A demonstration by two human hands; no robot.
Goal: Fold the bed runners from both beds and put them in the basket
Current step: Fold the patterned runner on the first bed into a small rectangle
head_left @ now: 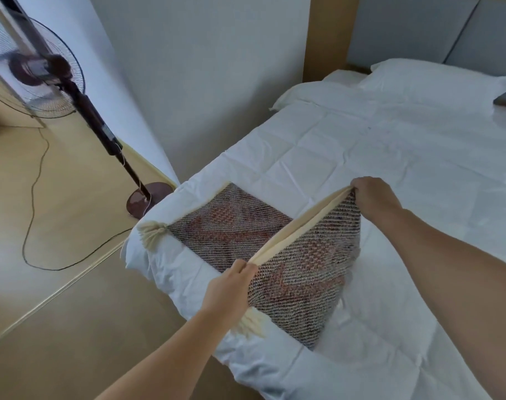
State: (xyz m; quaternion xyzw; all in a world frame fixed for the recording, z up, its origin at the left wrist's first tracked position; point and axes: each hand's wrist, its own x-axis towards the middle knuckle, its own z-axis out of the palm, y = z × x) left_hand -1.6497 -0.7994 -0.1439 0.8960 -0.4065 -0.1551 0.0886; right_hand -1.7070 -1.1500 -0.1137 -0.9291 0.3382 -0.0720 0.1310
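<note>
A woven bed runner (297,255), dark with a red pattern, cream lining and cream tassels, lies partly folded on the foot corner of the white bed (390,157). My left hand (228,287) pinches the near end of its raised folded edge. The far end of that edge is gripped by my right hand (372,197). The edge is lifted off the bed between both hands, while the left part of the runner lies flat. One tassel (152,230) rests at the bed's corner. No basket is in view.
A standing fan (52,70) on a dark pole stands left of the bed, its round base (148,199) close to the bed corner and its cord (32,197) trailing over the beige floor. A white pillow (436,82) lies at the headboard. White wall behind.
</note>
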